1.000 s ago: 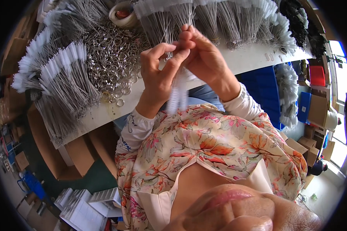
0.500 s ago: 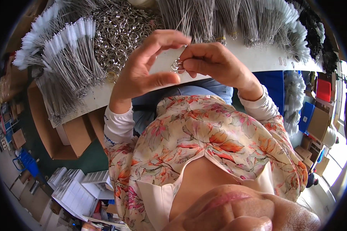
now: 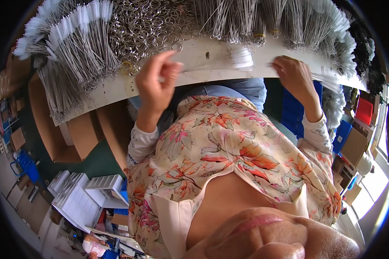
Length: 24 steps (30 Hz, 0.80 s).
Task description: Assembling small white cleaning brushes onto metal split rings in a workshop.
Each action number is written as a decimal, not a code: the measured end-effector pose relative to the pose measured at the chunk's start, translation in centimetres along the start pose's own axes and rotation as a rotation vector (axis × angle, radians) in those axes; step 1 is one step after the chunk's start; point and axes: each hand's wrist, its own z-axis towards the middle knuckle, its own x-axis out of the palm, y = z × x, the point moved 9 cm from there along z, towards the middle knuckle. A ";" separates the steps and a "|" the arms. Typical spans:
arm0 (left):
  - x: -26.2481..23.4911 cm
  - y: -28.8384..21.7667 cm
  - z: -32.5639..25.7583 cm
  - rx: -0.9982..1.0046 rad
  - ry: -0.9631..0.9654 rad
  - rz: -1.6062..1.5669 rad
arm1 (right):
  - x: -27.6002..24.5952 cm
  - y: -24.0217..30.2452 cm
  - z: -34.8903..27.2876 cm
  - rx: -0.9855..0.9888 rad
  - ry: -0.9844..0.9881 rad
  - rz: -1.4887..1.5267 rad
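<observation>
We sit at a long white table (image 3: 212,56) whose edge curves across the top of the view. Thick bundles of thin wire brushes (image 3: 73,47) with white bristle tips fan out along it, laid within easy reach on both sides. Between them lies a heap of small metal rings (image 3: 147,26), also close at hand. Our left hand (image 3: 157,80) is raised just above the table edge, fingers pinched narrow on a few brushes (image 3: 222,62) whose wire stems run rightward, their white tips resting on the table; the pinch seems to keep the stems together. Our right hand (image 3: 296,77) rests at the table edge beside a further bundle (image 3: 333,26); we cannot tell whether it grips anything.
</observation>
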 end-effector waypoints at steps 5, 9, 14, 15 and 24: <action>1.4 3.8 -3.0 -0.152 0.234 0.312 | 3.3 -4.0 -1.0 0.194 -0.165 0.196; 1.1 3.3 -2.1 -0.085 0.131 0.140 | 1.7 6.9 2.8 -0.060 -0.238 0.801; -0.6 1.8 -0.4 -0.329 0.100 -0.567 | 0.0 15.3 6.3 -0.357 -0.248 0.833; -1.0 1.1 0.1 -0.306 0.169 -0.531 | -0.2 15.7 6.7 -0.377 -0.246 0.820; -2.5 -2.0 2.3 -0.089 0.325 -0.510 | -1.0 15.1 7.8 -0.322 0.049 1.163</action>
